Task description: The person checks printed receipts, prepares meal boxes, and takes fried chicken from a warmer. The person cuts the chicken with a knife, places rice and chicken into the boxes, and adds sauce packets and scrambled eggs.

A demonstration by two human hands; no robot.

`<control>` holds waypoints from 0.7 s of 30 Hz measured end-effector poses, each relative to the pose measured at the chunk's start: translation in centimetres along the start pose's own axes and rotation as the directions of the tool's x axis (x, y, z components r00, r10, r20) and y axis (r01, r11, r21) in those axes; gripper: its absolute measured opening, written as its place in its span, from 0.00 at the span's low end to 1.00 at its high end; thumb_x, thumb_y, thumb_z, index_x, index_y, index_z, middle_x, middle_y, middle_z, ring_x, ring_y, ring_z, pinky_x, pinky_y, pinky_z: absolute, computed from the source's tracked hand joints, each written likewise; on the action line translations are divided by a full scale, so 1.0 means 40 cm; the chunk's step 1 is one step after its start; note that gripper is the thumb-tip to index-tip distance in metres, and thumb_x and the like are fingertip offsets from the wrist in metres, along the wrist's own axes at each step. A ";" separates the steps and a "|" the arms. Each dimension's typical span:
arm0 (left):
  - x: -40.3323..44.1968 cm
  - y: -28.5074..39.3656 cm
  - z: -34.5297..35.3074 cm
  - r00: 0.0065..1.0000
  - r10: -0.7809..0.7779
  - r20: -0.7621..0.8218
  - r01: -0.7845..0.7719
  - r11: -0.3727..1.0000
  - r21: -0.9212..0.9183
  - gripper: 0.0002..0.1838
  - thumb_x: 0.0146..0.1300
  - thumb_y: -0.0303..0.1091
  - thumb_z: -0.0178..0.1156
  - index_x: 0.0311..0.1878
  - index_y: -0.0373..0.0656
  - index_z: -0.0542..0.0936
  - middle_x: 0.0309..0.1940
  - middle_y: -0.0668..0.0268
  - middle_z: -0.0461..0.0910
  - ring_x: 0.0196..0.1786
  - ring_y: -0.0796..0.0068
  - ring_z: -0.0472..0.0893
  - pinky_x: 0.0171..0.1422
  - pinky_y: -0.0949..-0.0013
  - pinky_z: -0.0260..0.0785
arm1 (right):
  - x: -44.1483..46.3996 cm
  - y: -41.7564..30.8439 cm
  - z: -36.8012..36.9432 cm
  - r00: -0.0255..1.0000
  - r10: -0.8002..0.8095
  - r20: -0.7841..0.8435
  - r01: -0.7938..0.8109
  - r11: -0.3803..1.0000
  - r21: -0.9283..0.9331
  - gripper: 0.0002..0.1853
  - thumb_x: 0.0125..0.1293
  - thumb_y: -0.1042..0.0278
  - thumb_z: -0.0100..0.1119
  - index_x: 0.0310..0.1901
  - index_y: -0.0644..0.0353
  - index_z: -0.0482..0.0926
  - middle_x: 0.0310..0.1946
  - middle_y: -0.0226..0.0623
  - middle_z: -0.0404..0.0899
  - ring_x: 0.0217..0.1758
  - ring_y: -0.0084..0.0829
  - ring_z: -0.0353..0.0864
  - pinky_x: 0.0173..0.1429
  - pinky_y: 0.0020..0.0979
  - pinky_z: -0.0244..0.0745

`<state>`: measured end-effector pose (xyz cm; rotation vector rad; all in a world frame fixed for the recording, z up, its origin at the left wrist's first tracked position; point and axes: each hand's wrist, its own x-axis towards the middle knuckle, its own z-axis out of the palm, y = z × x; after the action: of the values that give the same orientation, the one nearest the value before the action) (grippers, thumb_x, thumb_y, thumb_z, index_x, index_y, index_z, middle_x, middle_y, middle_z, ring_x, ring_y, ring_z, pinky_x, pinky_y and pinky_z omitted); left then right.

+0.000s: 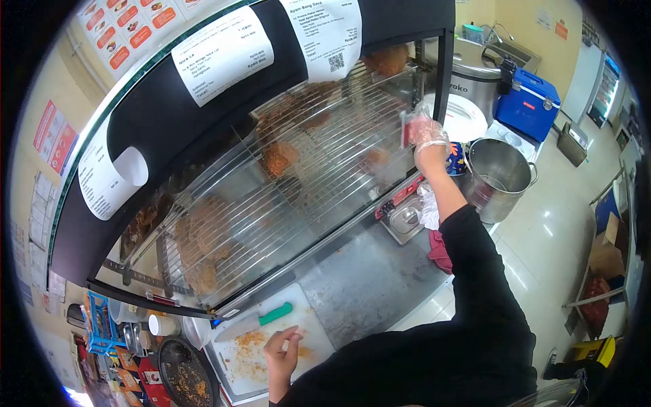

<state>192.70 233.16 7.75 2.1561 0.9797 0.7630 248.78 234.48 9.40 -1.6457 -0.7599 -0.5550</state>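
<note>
My right hand [427, 139], in a clear plastic glove, is closed on the reddish handle [408, 129] at the edge of the display case's glass door. My left hand [281, 349] is bare and loosely curled above the white cutting board [308, 308], with nothing visible in it. On the board are a knife with a green handle [276, 313] and scattered orange-brown crumbs [247, 356]. Behind the glass, breaded brown pieces [279, 158] rest on a wire rack [325, 149].
Beyond the case stand a tall metal pot [498, 176], a blue cooler [529, 102] and a large steel cooker [468, 78]. A round dark tray [186, 373] holds crumbs at lower left. Paper receipts [224, 54] hang on the case. A metal container [405, 220] sits beside it.
</note>
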 end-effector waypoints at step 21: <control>-0.040 -0.020 -0.070 0.982 -0.014 -0.186 0.026 0.998 0.065 0.09 0.58 0.23 0.62 0.43 0.35 0.82 0.28 0.60 0.84 0.34 0.72 0.82 0.44 0.71 0.71 | 0.391 -0.359 0.078 0.929 0.210 0.304 0.017 0.797 -0.604 0.24 0.68 0.54 0.41 0.60 0.56 0.74 0.63 0.43 0.69 0.67 0.43 0.66 0.69 0.38 0.62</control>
<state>189.45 233.15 8.54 2.1578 1.1351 0.9474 248.63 241.93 29.54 -2.4182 -0.7988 -0.4465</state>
